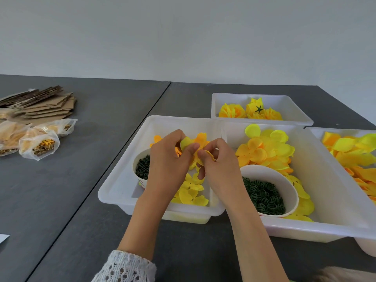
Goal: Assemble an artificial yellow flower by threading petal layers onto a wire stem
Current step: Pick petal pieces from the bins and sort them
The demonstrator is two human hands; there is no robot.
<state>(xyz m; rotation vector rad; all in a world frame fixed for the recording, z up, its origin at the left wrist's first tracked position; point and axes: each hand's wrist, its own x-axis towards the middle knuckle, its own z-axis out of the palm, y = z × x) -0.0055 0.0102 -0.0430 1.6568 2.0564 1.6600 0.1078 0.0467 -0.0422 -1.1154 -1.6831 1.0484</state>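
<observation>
A white lace cuff [126, 267] is seen nearest, on the left forearm, as both hands are raised over a shallow white plastic tray [114, 192] on the dark grey bench [81, 200]. A yellow-and-orange petal layer [200, 142] is pinched between the two: the left hand [168, 159] is curled on its near edge with thumb and forefinger, and the right hand [219, 165] is closed on the same piece from the other side, apparently so that thin fabric can be steadied and its centre found. No wire stem can be made out; whether one is hidden behind the fingers cannot be told.

Beneath the hands, loose pale-yellow petals [191, 192] lie in the tray, flat, rounded and lobed. Just left of the left hand, a paper cup [140, 165] of small dark green parts is kept within reach. Just right of the right hand, in a second tray [325, 226], a white bowl [284, 180] holds dark green plastic rings [262, 196], with larger orange-yellow petal rounds [264, 147] heaped beyond it.

Further beyond the hands, finished flowers [252, 112], ruffled and one showing a green star-shaped calyx, are collected in a far tray [297, 110]. Far to the left, clear bags [38, 143] and flattened cardboard [44, 104] are stacked.
</observation>
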